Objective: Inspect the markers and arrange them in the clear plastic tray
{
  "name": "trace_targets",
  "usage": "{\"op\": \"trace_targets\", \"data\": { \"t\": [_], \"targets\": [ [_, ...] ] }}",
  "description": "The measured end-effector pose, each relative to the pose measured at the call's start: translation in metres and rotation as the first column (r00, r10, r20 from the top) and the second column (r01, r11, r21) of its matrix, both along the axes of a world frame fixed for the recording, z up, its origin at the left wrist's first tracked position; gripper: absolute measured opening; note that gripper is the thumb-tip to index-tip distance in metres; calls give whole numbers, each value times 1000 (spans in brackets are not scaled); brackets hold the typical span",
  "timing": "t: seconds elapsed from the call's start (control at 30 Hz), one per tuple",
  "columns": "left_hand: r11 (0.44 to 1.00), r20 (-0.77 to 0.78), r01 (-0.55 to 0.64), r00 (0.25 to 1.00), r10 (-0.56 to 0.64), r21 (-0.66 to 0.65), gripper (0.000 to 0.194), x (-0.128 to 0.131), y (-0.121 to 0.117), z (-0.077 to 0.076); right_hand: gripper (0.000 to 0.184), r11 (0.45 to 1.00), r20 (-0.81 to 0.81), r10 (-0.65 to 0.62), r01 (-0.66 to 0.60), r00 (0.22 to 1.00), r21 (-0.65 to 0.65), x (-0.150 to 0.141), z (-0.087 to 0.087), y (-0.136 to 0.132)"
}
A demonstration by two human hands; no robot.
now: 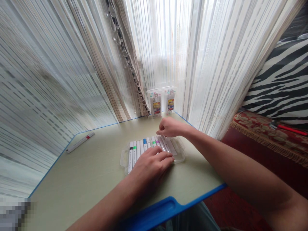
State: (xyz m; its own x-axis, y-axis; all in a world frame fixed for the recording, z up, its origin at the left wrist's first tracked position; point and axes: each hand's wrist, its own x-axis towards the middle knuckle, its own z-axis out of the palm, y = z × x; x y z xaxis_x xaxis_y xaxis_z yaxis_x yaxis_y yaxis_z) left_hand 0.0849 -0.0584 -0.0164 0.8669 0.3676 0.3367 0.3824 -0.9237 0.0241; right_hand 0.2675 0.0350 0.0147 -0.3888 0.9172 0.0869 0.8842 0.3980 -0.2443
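Observation:
A clear plastic case (180,157) lies flat on the table, with a row of white markers (131,157) side by side in it. Their coloured bands include black, green, blue and purple. My left hand (155,162) rests across the near part of the row, its fingers stretched out over the markers toward the right. At the far ends of the markers on the right side is my right hand (169,126), its fingers curled closed and pointing down. Whatever may be between those fingertips is hidden. The right end of the case shows its bare bottom.
One white marker with a red band (80,142) lies apart on the left of the table (96,173). Two clear boxes with labels (156,104) stand at the far edge, against the string curtain (163,41). A blue rim (154,210) borders the tabletop.

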Motion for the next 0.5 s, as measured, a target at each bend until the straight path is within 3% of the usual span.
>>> {"op": "trace_targets", "data": {
  "t": [0.5],
  "targets": [
    [1000, -22, -18, 1000, 18, -12, 28, -1, 1, 0, 28, 1000, 9, -7, 7, 1000, -25, 0, 2, -1]
  ]
}}
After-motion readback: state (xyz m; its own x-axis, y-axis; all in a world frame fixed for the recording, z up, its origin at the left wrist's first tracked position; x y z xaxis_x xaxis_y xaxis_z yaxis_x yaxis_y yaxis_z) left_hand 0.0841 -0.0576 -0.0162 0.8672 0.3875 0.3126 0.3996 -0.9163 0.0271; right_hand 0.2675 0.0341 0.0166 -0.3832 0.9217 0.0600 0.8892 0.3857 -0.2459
